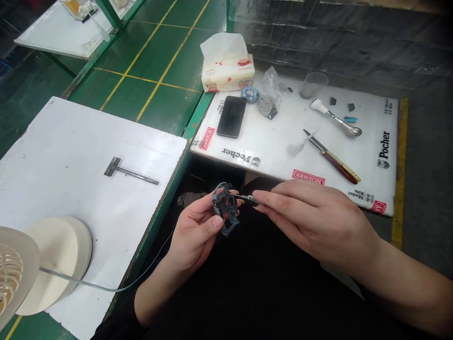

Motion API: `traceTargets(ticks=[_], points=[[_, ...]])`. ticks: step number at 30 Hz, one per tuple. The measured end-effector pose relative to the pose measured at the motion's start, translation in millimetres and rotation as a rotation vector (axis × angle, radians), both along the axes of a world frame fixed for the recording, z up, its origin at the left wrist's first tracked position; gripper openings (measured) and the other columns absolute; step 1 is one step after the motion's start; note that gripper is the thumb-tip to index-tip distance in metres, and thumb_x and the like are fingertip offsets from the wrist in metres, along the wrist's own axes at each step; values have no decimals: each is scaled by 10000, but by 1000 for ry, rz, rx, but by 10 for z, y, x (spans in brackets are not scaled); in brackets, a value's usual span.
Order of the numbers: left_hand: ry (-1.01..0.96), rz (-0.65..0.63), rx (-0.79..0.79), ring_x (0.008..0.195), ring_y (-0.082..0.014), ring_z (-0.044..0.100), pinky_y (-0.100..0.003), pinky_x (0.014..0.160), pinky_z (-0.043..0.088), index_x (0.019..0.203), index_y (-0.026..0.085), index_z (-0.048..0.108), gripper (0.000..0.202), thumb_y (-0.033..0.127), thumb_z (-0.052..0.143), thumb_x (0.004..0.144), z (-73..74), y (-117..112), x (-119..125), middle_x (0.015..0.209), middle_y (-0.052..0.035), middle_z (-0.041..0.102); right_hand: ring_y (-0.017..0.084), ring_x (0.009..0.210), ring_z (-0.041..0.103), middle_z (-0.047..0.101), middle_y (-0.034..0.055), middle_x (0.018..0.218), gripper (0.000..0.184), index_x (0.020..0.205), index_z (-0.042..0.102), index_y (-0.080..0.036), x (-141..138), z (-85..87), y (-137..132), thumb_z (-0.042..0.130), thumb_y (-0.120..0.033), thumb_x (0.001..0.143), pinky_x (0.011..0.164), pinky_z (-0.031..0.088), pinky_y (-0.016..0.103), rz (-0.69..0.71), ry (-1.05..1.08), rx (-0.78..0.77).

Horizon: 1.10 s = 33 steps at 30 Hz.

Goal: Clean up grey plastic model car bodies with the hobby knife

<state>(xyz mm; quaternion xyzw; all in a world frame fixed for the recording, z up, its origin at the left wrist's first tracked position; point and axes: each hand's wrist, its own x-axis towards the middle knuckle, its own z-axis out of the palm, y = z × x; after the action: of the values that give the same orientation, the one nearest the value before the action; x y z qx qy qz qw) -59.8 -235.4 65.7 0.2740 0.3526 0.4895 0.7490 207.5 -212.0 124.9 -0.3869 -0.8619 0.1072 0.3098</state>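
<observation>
Over my lap, my left hand is closed around a dark grey plastic frame-like part, with the thumb pressed on its lower side and fingers behind it. My right hand pinches a slim metal tool with a narrow tip, perhaps a craft knife; its handle is hidden by the fingers. The tool's tip reaches the upper right edge of the plastic part. Whether it touches there I cannot tell.
On the printed board lie a phone, a tissue pack, a plastic bag, a clear cup, a silver-and-white tool and tweezers. A T-shaped tool and a fan stand left.
</observation>
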Motion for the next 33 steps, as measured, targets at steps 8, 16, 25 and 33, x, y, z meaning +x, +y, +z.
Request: traceTargets(ticks=[8,16,25,33], points=[[-10,15,18,1377,-290,888,-429,1280,681,1450,286,931,427,292,998,1029,-12,-6,11,1538,-118,895,236,893,814,856,86,1089,296,1393,811,-147,22,-6,13,805,-11,1130,762,634,417,15,-57,60],[-20,-3,-27,1342,-344,901,-464,1182,735,1431,277,934,416,316,1003,1022,19,-21,-5,1533,-142,892,259,892,809,850,91,1098,344,1415,832,-188,46,7,25,788,-16,1121,774,626,441,28,-41,27],[-18,1,-24,1265,-291,920,-419,1193,727,1420,274,942,409,317,1006,1019,36,-12,13,1521,-134,899,267,887,791,835,80,1079,395,1450,826,-227,88,4,28,780,-21,1116,807,641,455,29,-37,24],[7,0,-42,1272,-323,917,-449,1210,717,1385,248,950,400,339,1019,1002,60,-10,22,1506,-146,903,258,898,776,833,82,1084,383,1459,792,-210,122,-9,31,756,-11,1134,823,657,449,47,-76,41]])
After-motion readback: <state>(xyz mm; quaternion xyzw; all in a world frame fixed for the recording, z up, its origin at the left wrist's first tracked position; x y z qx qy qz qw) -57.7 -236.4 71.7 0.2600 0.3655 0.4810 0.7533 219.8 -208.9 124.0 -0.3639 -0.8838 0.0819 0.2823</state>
